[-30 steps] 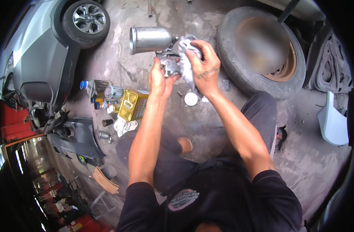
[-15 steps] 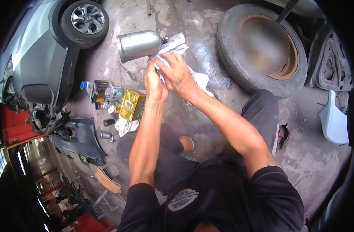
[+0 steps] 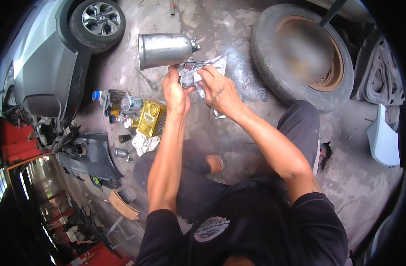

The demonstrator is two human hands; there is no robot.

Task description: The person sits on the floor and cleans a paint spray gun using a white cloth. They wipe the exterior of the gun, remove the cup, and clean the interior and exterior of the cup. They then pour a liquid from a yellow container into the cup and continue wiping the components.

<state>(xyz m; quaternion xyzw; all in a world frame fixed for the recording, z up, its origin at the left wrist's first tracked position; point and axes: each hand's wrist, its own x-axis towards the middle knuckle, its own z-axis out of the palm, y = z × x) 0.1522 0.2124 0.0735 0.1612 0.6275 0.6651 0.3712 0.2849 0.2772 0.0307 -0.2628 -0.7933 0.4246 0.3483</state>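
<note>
A silver spray gun [image 3: 165, 51] with a large metal cup lies on its side in the air, its cup pointing left. My left hand [image 3: 175, 94] is closed around the gun's body below the cup, thumb up against it. A white cloth [image 3: 218, 64] is pinched in my right hand [image 3: 219, 91] and pressed on the gun's metal body. Part of that body is hidden by the cloth and fingers. To the left of my left forearm stands a gold rectangular can [image 3: 151, 119], with a crumpled white rag [image 3: 145, 144] beside it.
Several cans and bottles [image 3: 131, 103] cluster left of the gold can. A smaller spray gun [image 3: 122, 153] lies below them near a dark car panel [image 3: 94, 153]. A grey car [image 3: 47, 75] fills the upper left. A large tyre [image 3: 274, 71] lies at the right, near a pale-blue panel [image 3: 382, 137].
My right hand has drawn the cloth slightly right and down, uncovering metal of the gun's body. The gun has shifted a little right, and the cloth no longer hangs below my right hand.
</note>
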